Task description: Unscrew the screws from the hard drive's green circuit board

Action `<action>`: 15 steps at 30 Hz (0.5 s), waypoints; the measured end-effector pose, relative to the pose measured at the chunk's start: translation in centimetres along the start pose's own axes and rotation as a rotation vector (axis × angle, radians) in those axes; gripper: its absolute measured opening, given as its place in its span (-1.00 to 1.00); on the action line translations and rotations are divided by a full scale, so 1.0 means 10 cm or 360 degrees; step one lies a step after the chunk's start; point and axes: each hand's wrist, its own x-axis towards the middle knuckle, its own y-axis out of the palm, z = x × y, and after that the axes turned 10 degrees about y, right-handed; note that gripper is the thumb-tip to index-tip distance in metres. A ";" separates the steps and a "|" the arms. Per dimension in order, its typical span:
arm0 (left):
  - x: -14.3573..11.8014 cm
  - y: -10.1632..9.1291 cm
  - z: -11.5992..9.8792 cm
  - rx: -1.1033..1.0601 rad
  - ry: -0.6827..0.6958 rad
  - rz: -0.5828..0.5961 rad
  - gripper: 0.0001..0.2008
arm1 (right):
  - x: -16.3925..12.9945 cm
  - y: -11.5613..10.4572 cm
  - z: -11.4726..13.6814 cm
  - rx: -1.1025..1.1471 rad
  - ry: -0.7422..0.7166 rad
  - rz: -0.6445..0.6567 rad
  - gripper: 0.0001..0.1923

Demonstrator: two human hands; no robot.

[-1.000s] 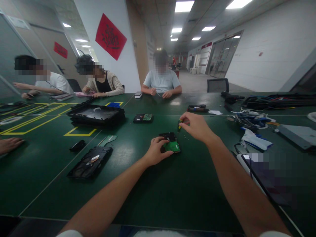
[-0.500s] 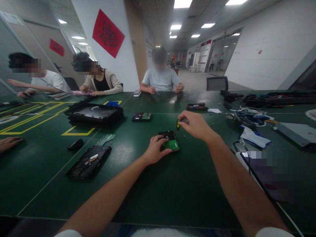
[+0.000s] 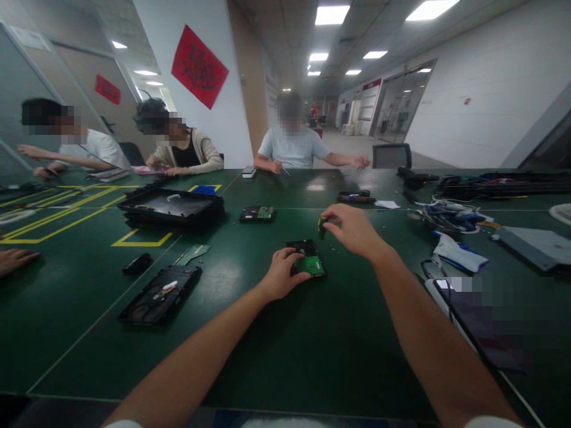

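Note:
My left hand (image 3: 282, 274) grips the near left side of a hard drive (image 3: 304, 246), thumb and fingers round its edge. The drive lies on the green table with its green circuit board (image 3: 313, 266) facing up. Just beyond its far right corner, my right hand (image 3: 352, 229) pinches a short yellow-and-black screwdriver (image 3: 322, 227) upright between thumb and fingers. The screwdriver's tip is too small to make out. A few tiny bits (image 3: 333, 249), perhaps screws, lie on the table right of the drive.
Another hard drive (image 3: 257, 214) lies farther back. Left are black trays (image 3: 172, 205), a black drive-like case (image 3: 160, 295) and a small black object (image 3: 137, 263). Gloves (image 3: 459, 252), cables (image 3: 455, 212) and a metal box (image 3: 535, 245) lie right. A person (image 3: 292, 145) sits opposite.
The screwdriver has turned a little in my right hand's fingers. My left hand keeps its hold on the drive. The person opposite has stretched an arm out to the right.

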 end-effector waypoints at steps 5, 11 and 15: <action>-0.01 -0.02 -0.02 -0.0014 -0.0012 0.0014 -0.40 | 0.00 0.02 -0.02 0.0010 0.0109 -0.0042 -0.88; -0.01 0.00 0.02 -0.0010 -0.0007 0.0010 -0.39 | 0.02 0.03 -0.04 -0.0043 0.0086 -0.0065 -0.85; -0.01 0.02 0.03 -0.0015 -0.0002 -0.0013 -0.39 | 0.01 0.06 -0.03 0.0064 0.0121 -0.0065 -0.85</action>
